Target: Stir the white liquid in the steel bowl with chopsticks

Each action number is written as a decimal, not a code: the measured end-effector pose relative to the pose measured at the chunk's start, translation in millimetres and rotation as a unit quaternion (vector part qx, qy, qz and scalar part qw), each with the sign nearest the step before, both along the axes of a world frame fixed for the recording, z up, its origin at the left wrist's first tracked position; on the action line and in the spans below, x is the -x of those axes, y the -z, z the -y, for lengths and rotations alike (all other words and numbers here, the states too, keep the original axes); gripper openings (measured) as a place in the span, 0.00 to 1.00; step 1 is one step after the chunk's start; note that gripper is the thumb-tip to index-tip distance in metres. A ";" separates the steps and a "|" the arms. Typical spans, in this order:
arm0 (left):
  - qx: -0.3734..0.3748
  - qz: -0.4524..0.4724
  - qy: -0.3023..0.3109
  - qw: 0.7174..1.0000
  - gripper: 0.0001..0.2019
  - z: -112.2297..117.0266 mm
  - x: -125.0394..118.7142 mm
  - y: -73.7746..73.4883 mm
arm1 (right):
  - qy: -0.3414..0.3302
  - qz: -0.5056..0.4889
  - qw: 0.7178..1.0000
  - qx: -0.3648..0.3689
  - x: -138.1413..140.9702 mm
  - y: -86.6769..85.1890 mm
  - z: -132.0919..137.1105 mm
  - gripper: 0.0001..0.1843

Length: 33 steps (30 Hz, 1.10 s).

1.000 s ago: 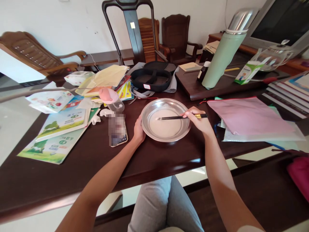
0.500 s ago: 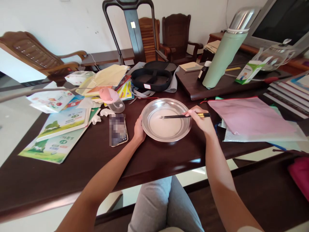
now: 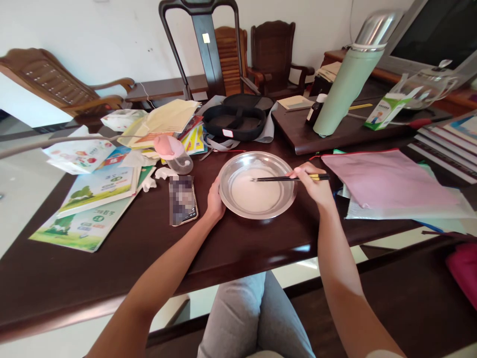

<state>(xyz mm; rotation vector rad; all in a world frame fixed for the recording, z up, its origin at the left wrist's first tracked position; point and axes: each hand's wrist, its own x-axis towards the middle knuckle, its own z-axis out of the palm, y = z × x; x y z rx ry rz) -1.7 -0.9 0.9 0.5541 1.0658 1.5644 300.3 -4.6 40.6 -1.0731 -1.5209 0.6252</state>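
Observation:
A round steel pan (image 3: 227,171) holding pale white liquid sits on the dark wooden table (image 3: 238,243) in front of me. My left hand (image 3: 215,201) grips the pan's left rim, fingers closed on it. My right hand (image 3: 315,186) pinches a pair of black chopsticks (image 3: 278,178) at the pan's right edge. Their tips reach left into the liquid near the pan's middle.
A phone (image 3: 182,200) lies just left of the pan, beside a pink-lidded bottle (image 3: 172,153) and books (image 3: 93,199). A black case (image 3: 234,122) sits behind the pan. A green thermos (image 3: 345,82), a pink folder (image 3: 387,179) and stacked books (image 3: 447,144) fill the right side.
The chopsticks and my right hand have shifted slightly to the right across the pan. My left hand has stayed on the rim.

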 end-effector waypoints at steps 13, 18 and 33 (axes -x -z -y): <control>0.002 -0.004 -0.002 1.000 0.07 1.0 -1.7 -3.4 | -0.045 0.016 0.999 0.025 5.9 -3.1 2.9 0.33; 0.003 -0.012 0.004 1.000 0.09 1.2 -0.6 -3.1 | 0.039 -0.068 0.997 0.010 -5.3 -2.9 2.5 0.37; 0.007 -0.009 0.008 1.000 0.10 1.8 -1.5 -6.4 | 0.071 -0.076 0.995 0.003 -10.9 0.1 -0.5 0.37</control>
